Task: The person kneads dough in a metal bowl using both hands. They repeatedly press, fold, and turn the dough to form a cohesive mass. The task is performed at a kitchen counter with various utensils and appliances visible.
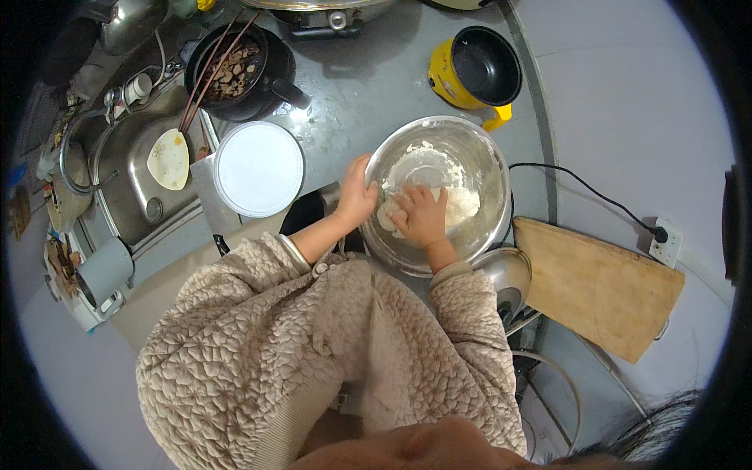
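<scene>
A wide stainless steel bowl [493, 176] stands at the counter's edge, its inner wall smeared with flour. A pale lump of dough [464, 207] lies low in the bowl. Gripping the bowl's left rim is my left hand [356, 198], the thumb at the rim. My right hand [422, 216] presses on the dough with its fingers spread; part of the dough is hidden under it. Dry flour crumbs cling above the dough on the bowl's inside.
A round white lid [258, 169] lies left of the bowl. Behind are a black pot [194, 70] of chopped food with chopsticks across it, and a yellow electric pot [446, 73]. A sink [126, 153] is at left. A wooden board [599, 282] and a power cord are at right.
</scene>
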A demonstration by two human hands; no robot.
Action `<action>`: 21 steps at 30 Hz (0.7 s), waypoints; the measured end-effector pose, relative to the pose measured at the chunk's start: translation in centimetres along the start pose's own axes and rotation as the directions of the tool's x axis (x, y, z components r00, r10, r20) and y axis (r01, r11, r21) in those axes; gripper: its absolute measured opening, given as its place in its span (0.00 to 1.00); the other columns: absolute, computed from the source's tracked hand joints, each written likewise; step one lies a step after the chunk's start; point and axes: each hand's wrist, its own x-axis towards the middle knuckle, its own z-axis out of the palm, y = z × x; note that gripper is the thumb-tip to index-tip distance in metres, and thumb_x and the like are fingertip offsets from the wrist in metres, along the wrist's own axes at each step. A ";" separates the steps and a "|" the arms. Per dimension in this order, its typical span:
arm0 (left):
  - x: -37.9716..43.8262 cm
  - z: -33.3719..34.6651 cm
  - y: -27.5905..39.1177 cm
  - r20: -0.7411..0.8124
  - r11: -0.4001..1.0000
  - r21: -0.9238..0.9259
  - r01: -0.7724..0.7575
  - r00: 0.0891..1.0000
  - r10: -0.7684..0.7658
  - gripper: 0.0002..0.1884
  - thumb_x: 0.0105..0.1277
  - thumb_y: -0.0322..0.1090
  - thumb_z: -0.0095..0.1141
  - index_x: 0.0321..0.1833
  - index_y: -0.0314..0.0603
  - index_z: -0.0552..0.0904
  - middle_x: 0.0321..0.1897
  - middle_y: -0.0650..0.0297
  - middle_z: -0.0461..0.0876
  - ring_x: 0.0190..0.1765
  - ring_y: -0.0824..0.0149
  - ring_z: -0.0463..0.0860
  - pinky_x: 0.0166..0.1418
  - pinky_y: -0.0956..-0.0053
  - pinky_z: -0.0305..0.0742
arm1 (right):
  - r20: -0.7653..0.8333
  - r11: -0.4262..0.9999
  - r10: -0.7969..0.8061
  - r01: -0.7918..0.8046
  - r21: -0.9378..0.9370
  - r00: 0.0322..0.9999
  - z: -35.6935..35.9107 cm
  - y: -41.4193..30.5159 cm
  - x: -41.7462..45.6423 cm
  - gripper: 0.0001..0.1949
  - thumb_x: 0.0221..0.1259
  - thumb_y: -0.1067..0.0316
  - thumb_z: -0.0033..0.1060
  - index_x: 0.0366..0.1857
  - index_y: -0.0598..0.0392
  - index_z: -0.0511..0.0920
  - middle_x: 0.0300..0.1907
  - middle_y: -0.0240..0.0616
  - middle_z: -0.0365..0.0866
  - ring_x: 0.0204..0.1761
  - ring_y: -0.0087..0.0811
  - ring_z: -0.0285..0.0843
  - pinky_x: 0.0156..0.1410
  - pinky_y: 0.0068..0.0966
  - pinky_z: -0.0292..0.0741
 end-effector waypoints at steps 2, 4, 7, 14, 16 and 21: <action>0.1 -0.5 0.7 0.012 0.998 -0.044 0.039 0.999 -0.038 0.25 0.53 0.21 0.47 0.58 0.29 0.64 0.56 0.44 0.66 0.60 0.45 0.65 0.65 0.63 0.59 | -0.055 0.998 -0.014 0.010 -0.067 0.998 0.8 -0.8 -1.1 0.20 0.44 0.49 0.59 0.43 0.40 0.78 0.54 0.32 0.72 0.56 0.37 0.66 0.60 0.64 0.48; -0.1 -0.7 1.4 0.021 0.994 -0.073 0.080 0.997 -0.079 0.25 0.54 0.20 0.47 0.58 0.29 0.64 0.56 0.44 0.66 0.61 0.45 0.65 0.65 0.63 0.59 | -0.138 0.995 -0.031 0.018 -0.100 0.990 2.3 -0.5 -2.1 0.20 0.39 0.47 0.60 0.41 0.38 0.79 0.52 0.30 0.73 0.54 0.35 0.67 0.60 0.61 0.49; -0.5 -0.8 1.5 0.067 0.988 -0.075 0.137 0.989 -0.132 0.25 0.56 0.21 0.47 0.59 0.30 0.64 0.56 0.45 0.66 0.61 0.46 0.65 0.65 0.63 0.59 | -0.199 0.998 -0.025 0.014 -0.055 0.980 3.4 0.2 -1.1 0.20 0.37 0.46 0.61 0.38 0.37 0.80 0.48 0.28 0.74 0.52 0.34 0.68 0.59 0.59 0.51; -1.1 -0.8 0.2 0.088 0.982 -0.126 0.141 0.988 -0.130 0.25 0.58 0.22 0.48 0.60 0.32 0.63 0.56 0.46 0.66 0.60 0.46 0.66 0.63 0.62 0.60 | -0.184 0.993 0.102 -0.110 -0.032 0.978 3.4 1.7 5.2 0.16 0.43 0.48 0.56 0.31 0.45 0.81 0.35 0.33 0.79 0.42 0.35 0.74 0.56 0.48 0.57; -0.7 -0.9 0.4 0.090 0.984 -0.118 0.136 0.988 -0.126 0.25 0.57 0.22 0.48 0.60 0.33 0.64 0.55 0.46 0.66 0.60 0.46 0.67 0.63 0.63 0.60 | -0.176 0.983 0.157 -0.171 -0.065 0.972 3.9 2.4 6.3 0.16 0.46 0.47 0.54 0.30 0.47 0.82 0.33 0.34 0.81 0.41 0.36 0.76 0.56 0.48 0.58; -0.2 -0.8 0.9 0.066 0.993 -0.075 0.096 0.994 -0.091 0.26 0.54 0.21 0.48 0.59 0.30 0.64 0.56 0.42 0.66 0.60 0.44 0.65 0.66 0.61 0.58 | -0.029 0.945 0.315 -0.311 0.102 0.949 2.1 3.7 8.4 0.19 0.51 0.47 0.51 0.33 0.50 0.84 0.34 0.41 0.83 0.40 0.37 0.78 0.55 0.38 0.61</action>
